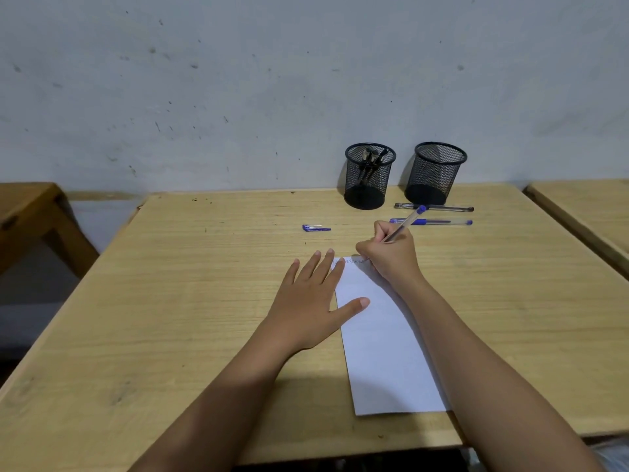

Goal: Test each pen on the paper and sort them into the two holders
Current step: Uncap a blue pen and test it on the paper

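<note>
a person's right hand [391,255] pinches a blue ballpoint pen [405,224] low on its barrel, scribbling at the top of the paper [384,335]. the left hand [313,301], fingers flat, steadies the flimsy sheet (light, apt to slide).

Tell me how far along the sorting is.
Done: dark pens in the left holder; right holder looks empty. In hand: right hand tests a blue pen on the paper, left hand steadying it. Left: black pen, second blue pen, loose cap.
</note>
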